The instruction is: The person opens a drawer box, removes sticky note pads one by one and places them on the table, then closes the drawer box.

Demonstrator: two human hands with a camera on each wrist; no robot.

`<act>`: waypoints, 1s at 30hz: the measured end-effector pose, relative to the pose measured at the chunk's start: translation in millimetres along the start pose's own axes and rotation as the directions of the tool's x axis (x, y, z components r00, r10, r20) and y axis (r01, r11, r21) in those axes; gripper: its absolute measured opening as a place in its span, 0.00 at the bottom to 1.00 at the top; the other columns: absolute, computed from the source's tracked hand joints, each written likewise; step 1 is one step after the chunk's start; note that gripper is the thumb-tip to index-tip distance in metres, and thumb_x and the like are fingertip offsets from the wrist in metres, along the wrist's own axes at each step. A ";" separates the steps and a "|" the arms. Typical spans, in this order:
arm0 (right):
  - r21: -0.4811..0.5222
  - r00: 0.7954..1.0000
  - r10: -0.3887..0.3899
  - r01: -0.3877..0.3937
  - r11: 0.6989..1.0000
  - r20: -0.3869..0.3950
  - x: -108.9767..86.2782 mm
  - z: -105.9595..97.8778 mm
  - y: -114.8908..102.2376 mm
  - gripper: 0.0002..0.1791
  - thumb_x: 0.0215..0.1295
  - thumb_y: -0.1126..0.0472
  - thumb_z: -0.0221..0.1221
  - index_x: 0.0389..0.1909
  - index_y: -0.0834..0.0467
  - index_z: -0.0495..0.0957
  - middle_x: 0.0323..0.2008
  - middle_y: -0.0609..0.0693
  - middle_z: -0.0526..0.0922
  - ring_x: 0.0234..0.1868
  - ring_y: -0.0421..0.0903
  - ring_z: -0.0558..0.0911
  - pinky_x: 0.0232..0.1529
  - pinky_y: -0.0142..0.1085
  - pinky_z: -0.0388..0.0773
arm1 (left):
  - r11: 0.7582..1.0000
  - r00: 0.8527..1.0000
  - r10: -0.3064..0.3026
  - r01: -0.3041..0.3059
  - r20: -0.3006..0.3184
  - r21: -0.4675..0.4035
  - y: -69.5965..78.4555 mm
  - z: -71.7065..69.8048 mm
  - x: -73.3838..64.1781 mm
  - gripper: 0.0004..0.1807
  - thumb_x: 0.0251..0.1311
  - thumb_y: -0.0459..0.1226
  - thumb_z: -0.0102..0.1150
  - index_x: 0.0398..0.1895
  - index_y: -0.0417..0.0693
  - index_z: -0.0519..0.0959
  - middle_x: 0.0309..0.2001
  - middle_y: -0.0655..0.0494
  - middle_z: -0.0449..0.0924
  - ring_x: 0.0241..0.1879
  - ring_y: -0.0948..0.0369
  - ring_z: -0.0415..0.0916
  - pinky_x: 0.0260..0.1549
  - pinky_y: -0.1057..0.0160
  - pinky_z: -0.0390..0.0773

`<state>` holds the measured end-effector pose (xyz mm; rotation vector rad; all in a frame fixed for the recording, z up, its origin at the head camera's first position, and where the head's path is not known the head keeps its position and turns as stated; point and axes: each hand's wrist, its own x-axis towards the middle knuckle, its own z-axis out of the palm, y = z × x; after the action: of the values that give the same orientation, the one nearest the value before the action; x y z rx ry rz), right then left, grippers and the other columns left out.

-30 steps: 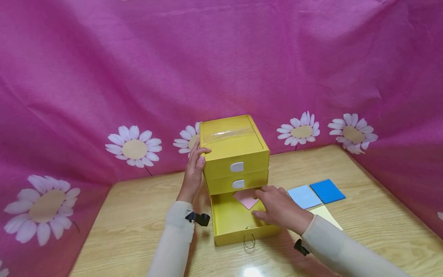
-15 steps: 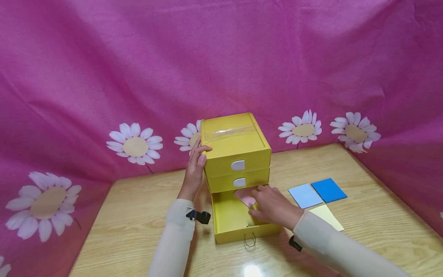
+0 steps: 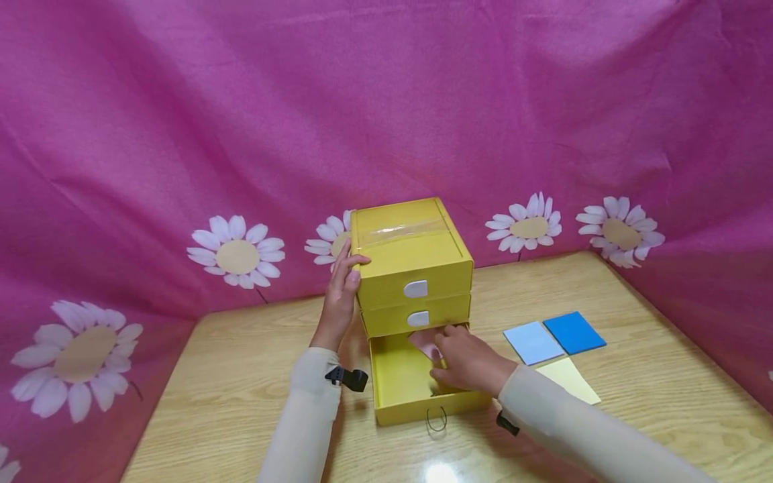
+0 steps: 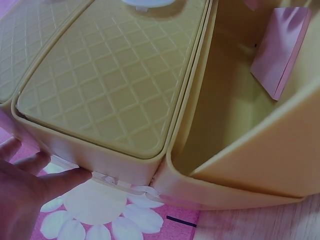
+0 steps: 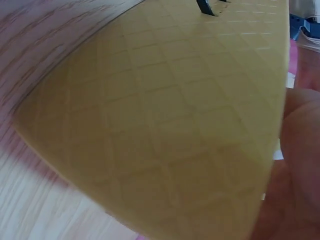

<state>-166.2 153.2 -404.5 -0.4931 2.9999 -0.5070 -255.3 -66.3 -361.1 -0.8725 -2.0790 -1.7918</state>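
Note:
A yellow three-drawer box [image 3: 410,248] stands on the table, its bottom drawer [image 3: 401,412] pulled out. My left hand [image 3: 338,308] rests against its upper left side, the thumb side at the top edge; straight fingers show along that side in the left wrist view. Inside the drawer lies a pink sticky-note pad [image 4: 281,47], its back part under the drawer above in the head view. My right hand [image 3: 468,359] reaches over the drawer's right wall, bent fingertips right at the pad, thumb apart from them. In the right wrist view the drawer front [image 5: 165,110] hides most of that hand.
Right of the box lie a light blue pad [image 3: 533,342], a dark blue pad [image 3: 575,332] and a pale yellow pad [image 3: 570,381]. A dark loop pull [image 3: 436,419] hangs on the drawer front. A pink flowered cloth [image 3: 386,100] stands behind and at both sides.
My right hand has moved left and deeper into the drawer, its fingers now overlapping more of the pink pad. The left hand has stayed on the box.

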 end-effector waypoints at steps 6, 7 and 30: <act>-0.037 1.000 -0.014 0.014 0.999 0.004 1.0 3.3 0.3 0.12 0.54 0.54 0.68 0.26 0.56 0.76 0.35 0.53 0.73 0.40 0.52 0.72 0.43 0.46 0.74 | 1.000 1.000 -0.008 0.008 0.007 -0.004 -0.1 -0.3 -0.4 0.17 0.70 0.38 0.39 0.56 0.40 0.70 0.76 0.42 0.43 0.74 0.50 0.41 0.67 0.39 0.49; -0.041 1.000 -0.006 0.007 0.999 0.007 1.6 3.5 0.0 0.13 0.54 0.53 0.68 0.25 0.56 0.76 0.36 0.54 0.73 0.41 0.52 0.72 0.43 0.47 0.74 | 1.000 1.000 -0.009 0.009 0.006 -0.005 -0.2 -0.3 -0.6 0.17 0.70 0.38 0.39 0.56 0.40 0.70 0.76 0.42 0.43 0.74 0.51 0.41 0.66 0.39 0.49; -0.094 0.996 0.040 -0.032 0.995 0.084 22.8 14.8 0.2 0.17 0.57 0.52 0.66 0.29 0.61 0.74 0.46 0.68 0.75 0.52 0.65 0.71 0.59 0.56 0.64 | 1.000 1.000 -0.005 0.005 0.005 0.023 6.8 -1.0 -0.2 0.17 0.69 0.37 0.39 0.55 0.39 0.70 0.75 0.39 0.43 0.74 0.47 0.41 0.66 0.39 0.49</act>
<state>-186.2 141.5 -418.7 -0.4532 2.9535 -0.3369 -251.3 -66.9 -355.6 -0.8674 -2.1020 -1.7669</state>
